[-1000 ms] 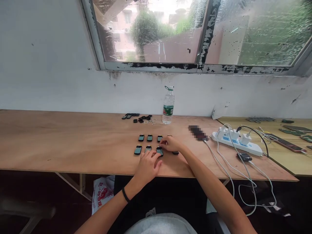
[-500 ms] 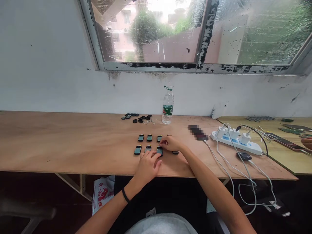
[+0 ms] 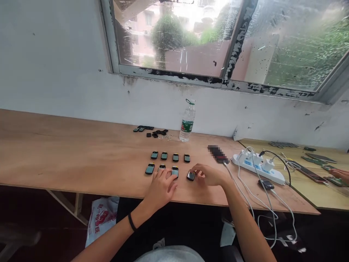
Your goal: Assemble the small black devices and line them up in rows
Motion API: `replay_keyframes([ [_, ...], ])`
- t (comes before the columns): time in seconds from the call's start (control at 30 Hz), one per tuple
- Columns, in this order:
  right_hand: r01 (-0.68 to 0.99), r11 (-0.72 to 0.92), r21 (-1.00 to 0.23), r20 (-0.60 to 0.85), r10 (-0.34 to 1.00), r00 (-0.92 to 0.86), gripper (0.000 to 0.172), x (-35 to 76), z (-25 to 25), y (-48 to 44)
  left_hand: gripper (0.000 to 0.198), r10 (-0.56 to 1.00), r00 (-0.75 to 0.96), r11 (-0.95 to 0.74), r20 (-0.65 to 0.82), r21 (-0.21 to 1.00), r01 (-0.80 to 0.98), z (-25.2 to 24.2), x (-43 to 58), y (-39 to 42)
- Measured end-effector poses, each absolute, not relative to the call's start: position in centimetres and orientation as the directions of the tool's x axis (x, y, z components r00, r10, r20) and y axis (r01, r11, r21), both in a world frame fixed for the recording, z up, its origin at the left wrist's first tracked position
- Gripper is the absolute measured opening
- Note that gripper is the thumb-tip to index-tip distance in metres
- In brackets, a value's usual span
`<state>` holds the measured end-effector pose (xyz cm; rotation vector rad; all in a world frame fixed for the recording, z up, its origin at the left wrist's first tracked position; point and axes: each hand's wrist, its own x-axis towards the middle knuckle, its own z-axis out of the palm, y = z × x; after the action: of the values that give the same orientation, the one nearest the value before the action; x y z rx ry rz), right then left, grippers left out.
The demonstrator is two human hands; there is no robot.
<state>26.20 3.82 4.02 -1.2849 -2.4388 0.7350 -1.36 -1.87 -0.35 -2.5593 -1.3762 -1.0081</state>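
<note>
Several small black devices with grey screens, like tiny phones, lie in two rows on the wooden table (image 3: 89, 145). My left hand (image 3: 163, 185) lies over the front row, fingers apart. Its fingertips touch the near part of a device (image 3: 175, 171) and partly cover the one to its left (image 3: 161, 167). At the right end of that row, my right hand (image 3: 211, 175) has curled fingers closed at the top right edge of a tilted device (image 3: 190, 176). The back row includes a device (image 3: 187, 158) just beyond this hand.
Against the wall stands a water bottle (image 3: 187, 123); small black parts (image 3: 159, 133) lie left of it. On the right are a phone (image 3: 219, 154), a white power strip (image 3: 275, 175) with cables, and a black charger-like block (image 3: 266, 185). Another person's hand (image 3: 340, 175) shows at the far right.
My right hand has moved from beside the third front device to the rightmost one. My left hand stays on the front row. The head view has tilted, and the other person's hand shows more.
</note>
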Motion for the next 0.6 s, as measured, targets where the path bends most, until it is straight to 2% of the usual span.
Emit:
replay_keyframes([
  [0.23,0.587,0.481,-0.651,0.084,0.815,-0.574,0.024,23.4,2.6,0.1,0.03,0.65,0.549,-0.721,0.526,0.198,0.664,0.2,-1.7,-2.4],
  [0.4,0.445,0.495,-0.746,0.191,0.799,-0.57,0.024,22.6,0.7,0.0,0.024,0.619,0.61,-0.761,0.495,0.186,0.621,0.1,-1.7,-2.3],
  [0.6,0.43,0.515,-0.742,0.238,0.801,-0.549,0.024,22.6,0.0,0.1,0.023,0.612,0.607,-0.774,0.507,0.224,0.592,0.0,-1.7,-2.0],
])
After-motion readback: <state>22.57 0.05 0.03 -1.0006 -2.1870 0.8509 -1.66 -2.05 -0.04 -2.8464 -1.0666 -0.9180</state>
